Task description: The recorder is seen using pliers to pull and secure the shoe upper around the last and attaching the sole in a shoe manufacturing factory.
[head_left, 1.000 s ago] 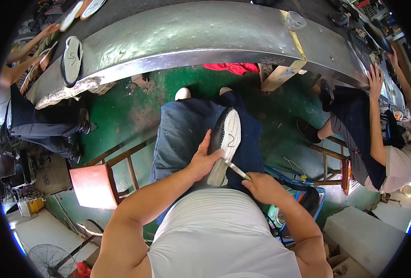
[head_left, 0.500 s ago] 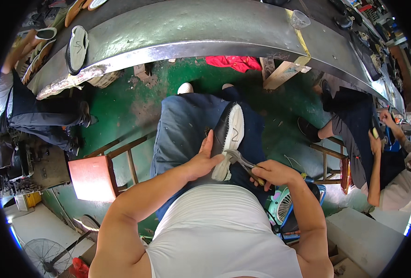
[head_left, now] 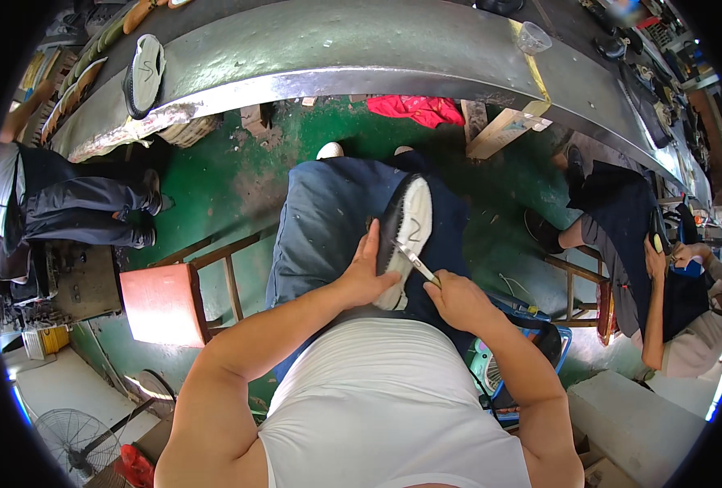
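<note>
A shoe (head_left: 414, 218) with a white sole and dark upper lies sole up across my lap, its toe pointing away from me. My left hand (head_left: 367, 275) is closed on its near left side, the thumb lying over the sole edge. In my closed right hand (head_left: 460, 299) is a pair of metal pincers (head_left: 420, 267), seen nearly edge-on. The tip of the pincers reaches over the sole near its left edge, at mid-length; I cannot tell whether it touches.
A metal-topped bench (head_left: 336, 49) runs ahead, bearing another white-soled shoe (head_left: 144, 75) and a clear cup (head_left: 533, 37). Wooden stools stand on both sides, one with a red seat (head_left: 160, 302). Co-workers sit left and right. A green fan (head_left: 484, 362) is by my right side.
The pincers have moved up the sole from the near end and turned edge-on. My right hand has shifted slightly away from me and left. My left hand keeps holding the shoe.
</note>
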Available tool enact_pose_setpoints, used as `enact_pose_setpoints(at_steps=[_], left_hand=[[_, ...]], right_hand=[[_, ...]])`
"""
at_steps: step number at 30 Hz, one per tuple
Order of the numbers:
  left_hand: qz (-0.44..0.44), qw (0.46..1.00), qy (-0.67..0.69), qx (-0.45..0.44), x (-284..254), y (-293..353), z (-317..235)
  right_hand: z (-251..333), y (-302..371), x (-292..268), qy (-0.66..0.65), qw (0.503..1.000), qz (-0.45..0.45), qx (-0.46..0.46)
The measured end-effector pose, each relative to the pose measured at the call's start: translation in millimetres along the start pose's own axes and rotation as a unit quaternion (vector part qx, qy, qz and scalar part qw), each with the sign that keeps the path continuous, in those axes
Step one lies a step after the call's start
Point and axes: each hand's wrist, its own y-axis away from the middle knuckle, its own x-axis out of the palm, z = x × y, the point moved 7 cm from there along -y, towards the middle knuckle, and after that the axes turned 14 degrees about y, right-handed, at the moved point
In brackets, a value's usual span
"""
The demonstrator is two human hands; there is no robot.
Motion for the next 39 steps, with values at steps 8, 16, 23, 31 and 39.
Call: enact_pose_setpoints(at_steps=[8, 16, 23, 31, 39], left_hand=[[0.042, 0.942, 0.333, 0.013, -45, 5, -6], [0.07, 0.893, 0.4, 0.192, -147, 15, -221], [-0.083, 0.963, 0.135, 0.219, -246, -170, -414], [-0.174, 0.687, -0.682, 0.179, -258, -348, -389], [-0.437, 0.707, -0.531, 0.166, -406, -184, -377]], right_hand=[[-46, 10, 17, -0.205, 0.977, 0.01, 0.059], [-81, -11, 47, -0.343, 0.932, 0.076, 0.086], [-93, -28, 56, -0.45, 0.879, 0.114, 0.107], [-97, -35, 46, -0.476, 0.864, 0.104, 0.127], [-97, -39, 41, -0.477, 0.857, 0.12, 0.154]])
